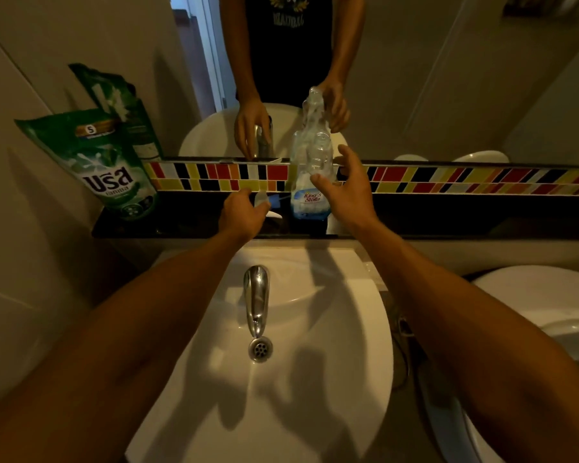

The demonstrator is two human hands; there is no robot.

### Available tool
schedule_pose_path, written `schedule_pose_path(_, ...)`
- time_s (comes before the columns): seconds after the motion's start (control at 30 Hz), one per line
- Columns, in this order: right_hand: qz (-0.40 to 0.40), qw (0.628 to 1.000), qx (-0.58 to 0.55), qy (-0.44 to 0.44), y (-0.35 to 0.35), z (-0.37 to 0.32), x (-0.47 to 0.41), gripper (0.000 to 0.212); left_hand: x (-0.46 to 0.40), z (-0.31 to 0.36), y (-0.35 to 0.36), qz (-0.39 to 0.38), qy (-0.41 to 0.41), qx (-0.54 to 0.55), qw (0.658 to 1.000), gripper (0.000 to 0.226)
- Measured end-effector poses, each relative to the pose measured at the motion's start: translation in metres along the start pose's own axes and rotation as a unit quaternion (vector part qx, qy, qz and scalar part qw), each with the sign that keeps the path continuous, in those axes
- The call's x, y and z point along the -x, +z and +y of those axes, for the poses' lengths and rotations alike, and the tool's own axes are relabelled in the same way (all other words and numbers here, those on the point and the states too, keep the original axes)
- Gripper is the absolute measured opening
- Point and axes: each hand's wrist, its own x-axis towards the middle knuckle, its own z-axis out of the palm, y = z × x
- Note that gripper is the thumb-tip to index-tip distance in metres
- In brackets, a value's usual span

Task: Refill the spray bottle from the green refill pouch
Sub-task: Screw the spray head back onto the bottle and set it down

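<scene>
Head view: the right hand (343,192) has its fingers spread wide, thumb and forefinger curved toward the spray bottle (310,182) just beside it; whether they touch the bottle cannot be told. The left hand (243,213) has its fingers curled narrowly around the spray head (264,199), a white and blue part with a thin tube pointing right toward the bottle.

The bottle stands upright on the dark ledge (181,225) behind the sink (315,329), long axis vertical, open neck at the top. Its clear body looks empty above the blue-and-white label; any level behind the label cannot be told.

The green refill pouch (107,168) stands at the ledge's left end, well apart from the bottle, leaning back against the wall, its top upward. It looks full; whether it is opened cannot be told.
</scene>
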Motion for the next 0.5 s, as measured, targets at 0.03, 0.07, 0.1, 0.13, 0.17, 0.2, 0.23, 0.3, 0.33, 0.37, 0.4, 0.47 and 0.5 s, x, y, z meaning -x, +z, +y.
schedule_pose_path(0.03,-0.014,1.0,0.0,-0.007,-0.001,0.0,-0.005,0.073,-0.006,-0.001,0.005,-0.001,-0.004,-0.002,1.0,0.034)
schedule_pose_path(0.07,-0.026,0.999,0.002,-0.018,-0.001,0.0,-0.01,0.07,-0.011,-0.001,0.01,-0.001,-0.011,-0.004,1.0,0.032)
schedule_pose_path(0.1,-0.038,0.999,0.004,-0.026,-0.002,0.001,-0.014,0.067,-0.016,-0.001,0.014,0.0,-0.018,-0.002,1.0,0.031)
schedule_pose_path(0.13,-0.05,0.998,0.004,-0.03,-0.002,0.002,-0.018,0.064,-0.019,-0.001,0.019,0.001,-0.023,0.0,1.0,0.032)
schedule_pose_path(0.17,-0.062,0.998,0.004,-0.032,-0.002,0.003,-0.021,0.061,-0.022,-0.001,0.024,0.002,-0.026,0.001,1.0,0.034)
schedule_pose_path(0.2,-0.073,0.997,0.004,-0.033,-0.001,0.004,-0.024,0.058,-0.024,-0.002,0.029,0.005,-0.028,-0.004,1.0,0.037)
schedule_pose_path(0.23,-0.081,0.996,0.003,-0.034,-0.001,0.005,-0.026,0.055,-0.025,-0.002,0.033,0.007,-0.033,-0.011,0.999,0.04)
schedule_pose_path(0.3,-0.088,0.996,-0.001,-0.032,-0.001,0.009,-0.031,0.051,-0.027,-0.003,0.041,0.02,-0.043,-0.031,0.998,0.044)
schedule_pose_path(0.33,-0.093,0.995,-0.006,-0.03,-0.002,0.011,-0.032,0.049,-0.027,-0.004,0.044,0.029,-0.049,-0.039,0.998,0.045)
schedule_pose_path(0.37,-0.102,0.994,-0.011,-0.025,-0.003,0.012,-0.034,0.049,-0.028,-0.004,0.046,0.038,-0.051,-0.044,0.997,0.045)
schedule_pose_path(0.4,-0.113,0.993,-0.015,-0.02,-0.006,0.013,-0.035,0.048,-0.029,-0.005,0.049,0.045,-0.055,-0.042,0.997,0.045)
schedule_pose_path(0.47,-0.133,0.991,-0.025,-0.015,-0.01,0.012,-0.036,0.046,-0.031,-0.004,0.051,0.049,-0.074,-0.018,0.996,0.043)
schedule_pose_path(0.5,-0.139,0.99,-0.031,-0.015,-0.012,0.01,-0.035,0.046,-0.031,-0.004,0.051,0.047,-0.087,0.003,0.995,0.042)
